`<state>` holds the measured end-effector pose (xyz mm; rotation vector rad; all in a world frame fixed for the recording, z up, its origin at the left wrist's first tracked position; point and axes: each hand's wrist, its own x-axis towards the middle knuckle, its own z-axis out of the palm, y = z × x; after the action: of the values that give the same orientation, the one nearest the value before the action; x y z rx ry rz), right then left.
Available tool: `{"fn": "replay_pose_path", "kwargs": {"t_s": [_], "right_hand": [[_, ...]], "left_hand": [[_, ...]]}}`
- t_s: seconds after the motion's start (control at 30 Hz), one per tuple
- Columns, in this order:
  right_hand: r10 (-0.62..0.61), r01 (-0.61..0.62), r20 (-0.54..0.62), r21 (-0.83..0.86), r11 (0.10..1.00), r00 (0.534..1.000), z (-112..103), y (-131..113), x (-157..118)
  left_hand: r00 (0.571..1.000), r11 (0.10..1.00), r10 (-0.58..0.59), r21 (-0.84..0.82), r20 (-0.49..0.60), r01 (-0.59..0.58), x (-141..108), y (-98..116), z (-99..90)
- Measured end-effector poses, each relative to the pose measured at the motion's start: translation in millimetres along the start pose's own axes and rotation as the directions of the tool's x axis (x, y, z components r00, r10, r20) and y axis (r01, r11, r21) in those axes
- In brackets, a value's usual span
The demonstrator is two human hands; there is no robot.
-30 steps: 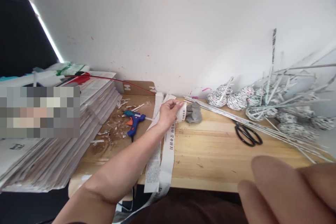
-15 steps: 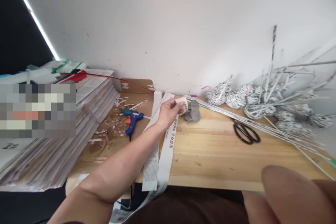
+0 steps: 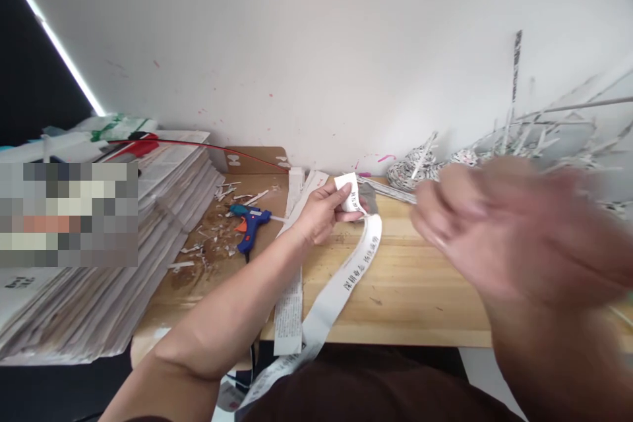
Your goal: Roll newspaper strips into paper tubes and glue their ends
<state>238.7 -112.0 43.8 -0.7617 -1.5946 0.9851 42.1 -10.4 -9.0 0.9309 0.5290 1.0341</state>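
We pinch the paper strip [image 3: 333,300], trailing past the table [image 3: 420,303] edge, thumb-to-fingers in our left hand [image 3: 324,212], ideally without creasing it, but cannot tell what our blurred right hand [image 3: 514,237] holds.

The right hand [image 3: 504,231], a second ago cut off at the lower right edge, is now up over the right side of the desk [image 3: 420,303], blurred. It blocks the view of the black scissors, much of the paper sticks [image 3: 390,191] and most of the woven paper pieces [image 3: 413,165]. The left hand [image 3: 321,211] has turned, with its fingers [image 3: 346,192] slightly farther right. The printed paper strip [image 3: 341,283] that it holds now bends in a loop beside them and slants across the desk, apart from the second strip [image 3: 287,330] along much of its length. Hand and paper now cover more of the grey lump [image 3: 368,192].
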Motion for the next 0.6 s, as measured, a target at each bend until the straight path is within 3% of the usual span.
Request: {"fn": "replay_pose_path", "kwargs": {"t_s": [0.07, 0.13, 0.2, 0.3, 0.4, 0.43, 0.5, 0.57, 0.6], "right_hand": [[0.025, -0.034, -0.205, -0.04, 0.999, 0.978, 18, -5, 37], [0.086, -0.13, -0.244, -0.169, 0.977, 0.966, 27, 9, 52], [0.163, -0.204, -0.136, -0.375, 0.904, 0.977, 28, 35, 50], [0.244, -0.143, 0.086, -0.608, 0.781, 0.966, 26, 68, 37], [0.305, -0.168, 0.106, -0.645, 0.745, 0.946, 28, 75, 29], [0.36, -0.215, 0.148, -0.579, 0.787, 0.921, 30, 73, 28], [0.464, -0.349, 0.351, -0.344, 0.872, 0.813, 34, 66, 27], [0.469, -0.462, 0.559, -0.165, 0.871, 0.684, 37, 60, 26], [0.467, -0.477, 0.6, -0.157, 0.865, 0.65, 38, 59, 25]], "left_hand": [[1.0, 0.999, -0.001, -0.041, 0.011, 0.002, 1, 0, -2.1], [1.0, 0.997, 0.008, -0.073, -0.001, -0.008, 3, 0, -4.4], [0.999, 0.996, 0.022, -0.089, -0.031, -0.025, 5, 1, -6.2], [0.997, 0.996, 0.027, -0.087, -0.076, -0.033, 6, 3, -7.5], [0.994, 0.996, 0.004, -0.087, -0.107, -0.013, 6, 7, -7.6], [0.993, 0.996, -0.007, -0.089, -0.116, -0.003, 5, 9, -7.6], [0.992, 0.995, -0.041, -0.092, -0.12, 0.03, 5, 11, -7.8], [0.99, 0.993, -0.087, -0.083, -0.107, 0.078, 5, 14, -8.3], [0.989, 0.992, -0.108, -0.075, -0.099, 0.101, 5, 15, -8.5]]}}
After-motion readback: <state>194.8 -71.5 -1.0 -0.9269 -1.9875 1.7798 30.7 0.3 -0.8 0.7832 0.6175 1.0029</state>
